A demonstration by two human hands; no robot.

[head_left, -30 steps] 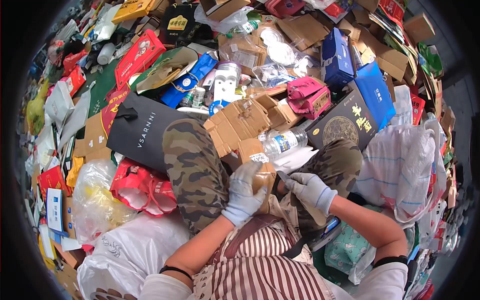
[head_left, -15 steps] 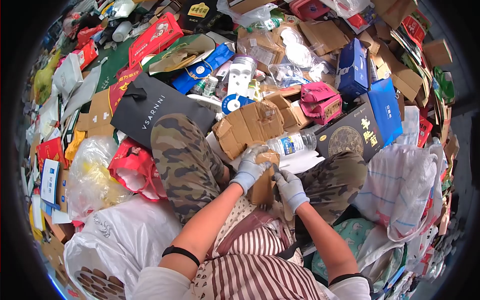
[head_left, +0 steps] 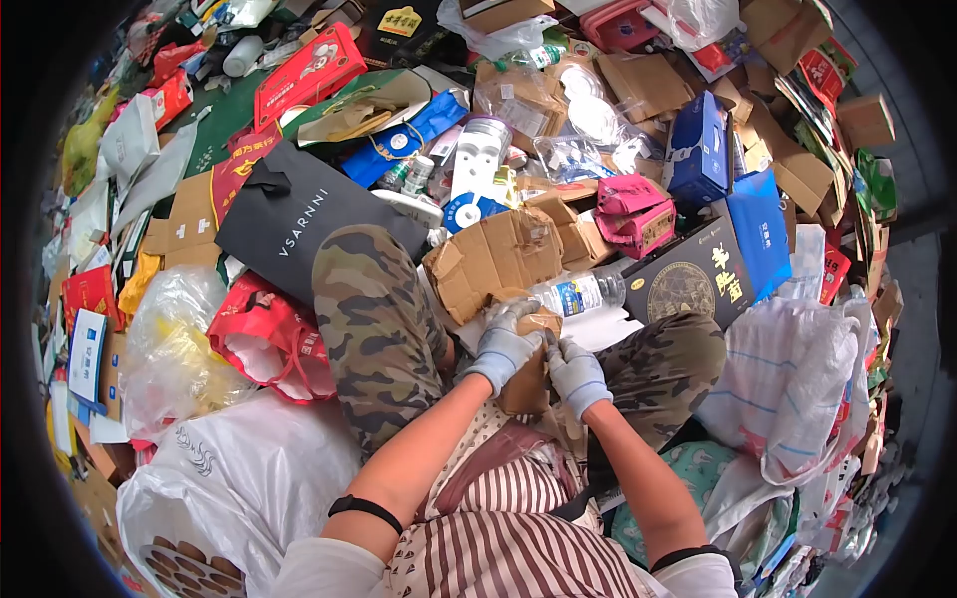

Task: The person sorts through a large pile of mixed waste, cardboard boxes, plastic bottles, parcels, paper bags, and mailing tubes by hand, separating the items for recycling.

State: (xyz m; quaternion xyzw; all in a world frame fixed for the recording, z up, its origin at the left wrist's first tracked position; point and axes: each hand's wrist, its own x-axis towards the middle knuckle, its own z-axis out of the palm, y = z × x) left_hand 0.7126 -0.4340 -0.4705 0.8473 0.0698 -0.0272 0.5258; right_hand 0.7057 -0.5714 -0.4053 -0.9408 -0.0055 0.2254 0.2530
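A small brown cardboard box [head_left: 525, 387] stands between my knees, in front of the striped apron. My left hand [head_left: 506, 347], in a pale grey-blue glove, grips its upper left side. On the box's right side is my right hand [head_left: 576, 374], gloved too, with its fingers closed round something slim; only a dark end shows near the thumb, and I cannot make out its kind. Just beyond the hands lie a clear plastic bottle [head_left: 581, 294] with a blue label and a larger crumpled cardboard piece [head_left: 495, 261].
Mixed packaging surrounds me. A black paper bag [head_left: 299, 224] leans beyond my left knee, and a black box [head_left: 688, 277] lies beyond the right. White sacks stand on both sides: one at left [head_left: 239, 478], another at right [head_left: 788, 384]. A red bag [head_left: 271, 339] is by my left leg.
The view has shifted slightly. The small box's top flap looks a little more tilted and bent between my hands. Both hands keep their hold.
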